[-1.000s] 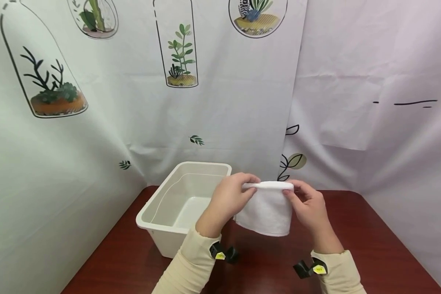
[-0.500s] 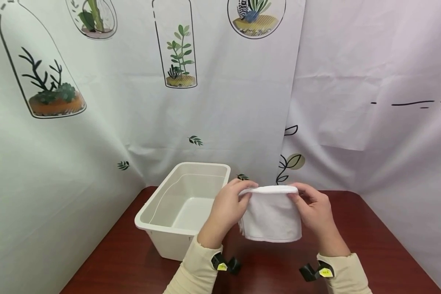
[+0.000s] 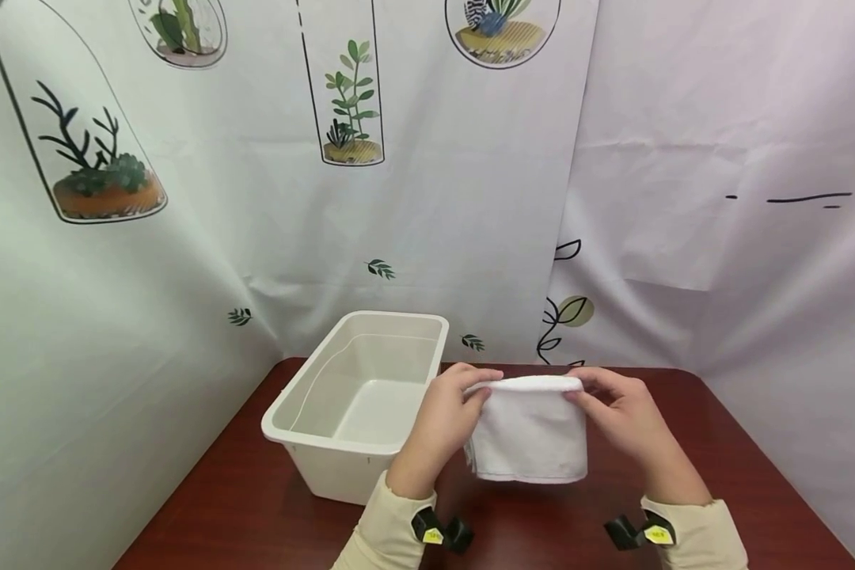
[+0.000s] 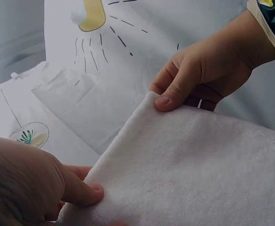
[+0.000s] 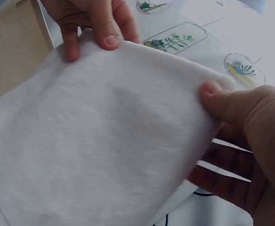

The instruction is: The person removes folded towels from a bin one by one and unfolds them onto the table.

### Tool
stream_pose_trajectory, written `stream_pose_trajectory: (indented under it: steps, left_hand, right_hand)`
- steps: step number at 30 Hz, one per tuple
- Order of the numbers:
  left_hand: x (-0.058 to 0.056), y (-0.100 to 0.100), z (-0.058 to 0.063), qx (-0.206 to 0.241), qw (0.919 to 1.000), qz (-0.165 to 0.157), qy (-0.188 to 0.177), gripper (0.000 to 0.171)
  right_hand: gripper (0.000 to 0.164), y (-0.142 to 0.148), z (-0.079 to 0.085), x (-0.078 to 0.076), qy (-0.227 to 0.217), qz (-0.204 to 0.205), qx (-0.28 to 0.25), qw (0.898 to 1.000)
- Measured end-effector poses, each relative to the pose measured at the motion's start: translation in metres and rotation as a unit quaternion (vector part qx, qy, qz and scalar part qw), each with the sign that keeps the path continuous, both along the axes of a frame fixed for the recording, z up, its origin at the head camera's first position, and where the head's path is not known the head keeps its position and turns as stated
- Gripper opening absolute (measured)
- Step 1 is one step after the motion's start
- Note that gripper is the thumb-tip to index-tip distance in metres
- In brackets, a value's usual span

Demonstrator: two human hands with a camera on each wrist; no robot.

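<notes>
A folded white towel (image 3: 529, 435) hangs from both hands above the dark red table. My left hand (image 3: 450, 408) pinches its upper left corner between thumb and fingers. At the upper right corner, my right hand (image 3: 623, 408) holds it the same way. In the left wrist view the towel (image 4: 184, 165) shows a soft, fuzzy surface, with the left thumb pressed on its folded edge. The right wrist view has the towel (image 5: 95, 127) stretched between the two hands, the right thumb on top and the other fingers behind it.
An off-white plastic tub (image 3: 328, 438) stands on the left of the table (image 3: 207, 507), close beside the left forearm. Behind the table hangs a white curtain (image 3: 470, 222) printed with plants in glass jars.
Both hands have come lower and nearer with the towel, the right hand also shifting right. The towel now hangs broader and faces the head camera more squarely. The tub has stayed put.
</notes>
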State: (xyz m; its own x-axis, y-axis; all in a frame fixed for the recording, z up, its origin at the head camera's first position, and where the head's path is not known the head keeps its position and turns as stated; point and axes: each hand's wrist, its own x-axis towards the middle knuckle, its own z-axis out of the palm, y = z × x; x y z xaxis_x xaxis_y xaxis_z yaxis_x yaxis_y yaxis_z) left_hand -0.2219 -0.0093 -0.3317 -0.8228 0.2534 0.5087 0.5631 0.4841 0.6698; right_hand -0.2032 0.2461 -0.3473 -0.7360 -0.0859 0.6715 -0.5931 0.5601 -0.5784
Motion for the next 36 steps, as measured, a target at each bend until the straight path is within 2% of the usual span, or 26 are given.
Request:
stream_pose_trajectory:
  steps: [4,12,18,24,28,30,36]
  left_hand:
    - [0.005,0.003,-0.002,-0.044,0.9989,0.014,0.001,0.028]
    - [0.013,0.003,0.004,-0.078,0.9969,0.008,0.001,0.027]
    - [0.023,0.002,0.010,-0.112,0.9935,0.002,-0.016,0.026]
    - [0.021,0.008,0.004,-0.147,0.9877,0.032,-0.043,0.023]
    - [0.011,0.017,-0.006,-0.161,0.9838,0.057,-0.055,0.022]
    - [0.003,0.023,-0.014,-0.163,0.9824,0.072,-0.055,0.021]
    - [-0.022,0.039,-0.044,-0.140,0.9808,0.128,-0.045,0.019]
  right_hand:
    - [0.024,0.007,0.000,0.002,-0.013,0.022,0.041,0.999]
    - [0.023,0.017,0.005,0.008,-0.063,0.059,0.083,0.993]
    - [0.019,0.023,0.010,0.013,-0.120,0.125,0.094,0.980]
    - [0.013,0.024,0.005,0.008,-0.175,0.158,0.104,0.966]
    - [0.009,0.026,-0.008,-0.007,-0.212,0.147,0.097,0.961]
    - [0.009,0.027,-0.018,-0.016,-0.214,0.128,0.095,0.964]
    - [0.012,0.018,-0.049,-0.040,-0.203,0.021,0.093,0.975]
